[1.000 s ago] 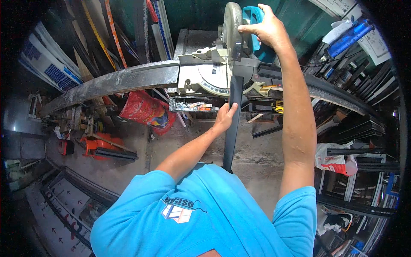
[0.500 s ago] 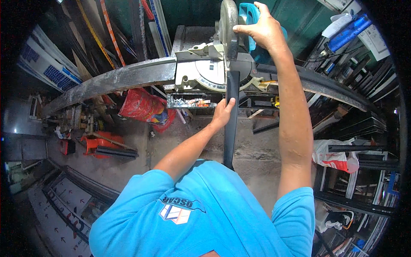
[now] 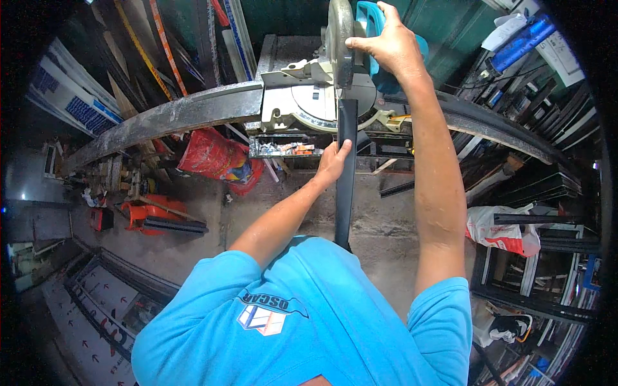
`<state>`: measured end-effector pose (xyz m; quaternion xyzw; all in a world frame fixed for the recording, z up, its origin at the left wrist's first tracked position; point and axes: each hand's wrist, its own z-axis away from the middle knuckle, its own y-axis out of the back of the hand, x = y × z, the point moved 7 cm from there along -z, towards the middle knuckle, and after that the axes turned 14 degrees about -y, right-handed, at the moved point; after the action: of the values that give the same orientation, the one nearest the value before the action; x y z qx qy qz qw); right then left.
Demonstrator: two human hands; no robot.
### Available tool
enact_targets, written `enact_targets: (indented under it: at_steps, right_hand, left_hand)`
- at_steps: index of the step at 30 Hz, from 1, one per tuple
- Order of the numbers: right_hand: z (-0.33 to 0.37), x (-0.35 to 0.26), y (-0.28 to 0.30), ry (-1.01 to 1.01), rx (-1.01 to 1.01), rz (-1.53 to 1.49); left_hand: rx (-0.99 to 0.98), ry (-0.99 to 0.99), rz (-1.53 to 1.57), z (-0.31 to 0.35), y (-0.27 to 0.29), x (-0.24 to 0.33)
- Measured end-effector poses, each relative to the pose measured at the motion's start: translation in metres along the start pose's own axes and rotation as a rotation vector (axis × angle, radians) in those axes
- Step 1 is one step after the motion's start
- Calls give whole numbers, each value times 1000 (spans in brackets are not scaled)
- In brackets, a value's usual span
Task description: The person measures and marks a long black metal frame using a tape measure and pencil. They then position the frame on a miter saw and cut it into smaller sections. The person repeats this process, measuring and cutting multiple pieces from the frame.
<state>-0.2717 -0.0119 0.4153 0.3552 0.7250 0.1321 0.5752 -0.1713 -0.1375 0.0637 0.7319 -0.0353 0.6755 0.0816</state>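
Black and slim, the bar (image 3: 346, 186) runs down the centre of the frame, upper end at the mitre saw (image 3: 277, 103), lower end by our blue shirt (image 3: 341, 276). Our left hand (image 3: 331, 162) has it, fingers closed round its upper half. Top of the frame now — our right hand (image 3: 395, 50) is on the teal handle (image 3: 367, 14), thumb stretched toward the grey blade guard (image 3: 341, 55) — fingers partly hidden, their tightness we can't tell.

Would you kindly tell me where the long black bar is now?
In the head view, the long black bar is right of centre, held in the left hand, its far end by the pale metal saw base.
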Motion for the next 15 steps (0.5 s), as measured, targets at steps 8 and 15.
enact_targets:
  at_steps: [8, 15]
  right_hand:
    - [-1, 2, -2, 18, -7, 2]
    - [17, -16, 8, 55, 20, -47]
  left_hand:
    - [2, -57, 9, 0, 0, 11]
    - [-1, -12, 26, 1, 0, 10]
